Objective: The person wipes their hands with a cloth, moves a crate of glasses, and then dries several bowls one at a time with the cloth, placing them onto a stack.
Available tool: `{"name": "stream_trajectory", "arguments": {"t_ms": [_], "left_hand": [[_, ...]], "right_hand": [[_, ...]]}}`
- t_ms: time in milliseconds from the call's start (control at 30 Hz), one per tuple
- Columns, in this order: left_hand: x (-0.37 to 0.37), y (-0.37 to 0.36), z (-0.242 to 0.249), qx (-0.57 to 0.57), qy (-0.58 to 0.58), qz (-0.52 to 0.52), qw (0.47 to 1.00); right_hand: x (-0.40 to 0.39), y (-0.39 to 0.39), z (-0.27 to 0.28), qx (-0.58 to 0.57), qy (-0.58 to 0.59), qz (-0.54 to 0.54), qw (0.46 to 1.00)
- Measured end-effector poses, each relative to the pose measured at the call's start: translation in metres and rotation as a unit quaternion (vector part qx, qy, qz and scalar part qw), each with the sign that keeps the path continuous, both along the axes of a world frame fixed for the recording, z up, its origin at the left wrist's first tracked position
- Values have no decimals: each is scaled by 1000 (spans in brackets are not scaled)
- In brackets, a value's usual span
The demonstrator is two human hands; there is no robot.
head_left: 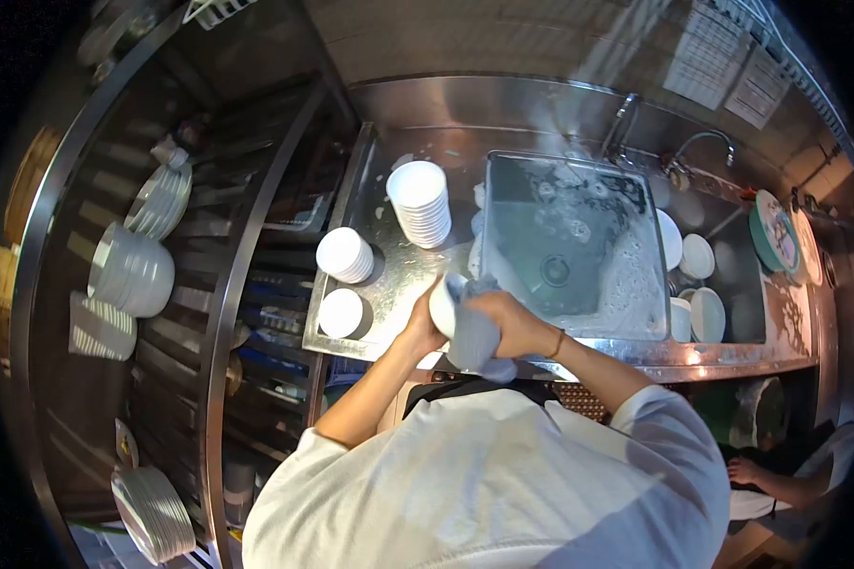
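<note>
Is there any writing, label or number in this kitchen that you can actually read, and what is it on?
No text can be read here.
Two paper sheets taped on the wall above the sink carry printed lines, but they are too small and blurred to read.
The white bowl and grey cloth, held by the left hand and right hand, show no markings, nor do the stacked bowls.

Printed wall sheets (731, 62) above the sink, text illegible

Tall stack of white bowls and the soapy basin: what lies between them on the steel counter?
In the head view, only wet steel counter with some suds lies between the tall stack of white bowls and the soapy basin; no dish stands there.
</note>
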State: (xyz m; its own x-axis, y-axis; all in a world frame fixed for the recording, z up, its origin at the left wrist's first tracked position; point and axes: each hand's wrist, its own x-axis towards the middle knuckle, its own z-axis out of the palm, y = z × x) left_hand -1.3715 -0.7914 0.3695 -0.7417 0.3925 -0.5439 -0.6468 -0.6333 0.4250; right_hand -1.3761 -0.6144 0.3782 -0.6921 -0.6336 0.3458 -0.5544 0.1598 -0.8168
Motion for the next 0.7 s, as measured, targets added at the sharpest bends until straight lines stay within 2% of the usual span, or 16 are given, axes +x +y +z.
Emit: {"name": "stream_trajectory", "arguments": {"t_ms": [33,100,167,200,233,300,333,367,400,433,500,533,567,633,667,700], "left_hand": [[11,12,21,25,-56,-13,998],[12,13,9,61,-77,-20,995],[-5,12,-17,-93,18,9,995],[-17,15,-49,-314,256,53,913],[-33,4,-70,-396,425,29,814],[-22,18,-13,-459,449,49,765],[-17,23,6,-315,358,66,877],[-9,26,22,-158,248,74,953],[-8,21,45,-24,100,38,994],[-10,22,45,-44,146,-3,988],[-14,30,28,-275,292,0,916],[-18,27,0,-445,509,34,736],[-7,29,-7,-405,445,16,799],[2,19,-4,-454,547,14,704],[6,14,-1,-457,545,20,703],[15,6,1,-372,401,-82,833]], "right_hand": [[-3,8,7,141,164,101,971],[11,8,-1,122,141,102,977],[13,0,-32,-14,118,-101,988],[10,-19,-32,-158,-305,-162,925],[1,-22,14,-276,-604,-151,732],[6,-19,16,-250,-468,-166,831],[5,-12,17,-252,-461,-165,835],[9,1,16,-156,-175,-132,963],[16,9,14,-41,128,-88,987],[24,9,3,-38,126,-92,987],[34,-1,-27,-135,-29,-220,966],[21,-17,12,-246,-473,-237,812],[12,-9,14,-247,-472,-239,812],[0,12,13,-273,-723,-41,634],[5,10,18,-238,-645,-29,725],[5,12,12,-235,-649,-23,723]]}}
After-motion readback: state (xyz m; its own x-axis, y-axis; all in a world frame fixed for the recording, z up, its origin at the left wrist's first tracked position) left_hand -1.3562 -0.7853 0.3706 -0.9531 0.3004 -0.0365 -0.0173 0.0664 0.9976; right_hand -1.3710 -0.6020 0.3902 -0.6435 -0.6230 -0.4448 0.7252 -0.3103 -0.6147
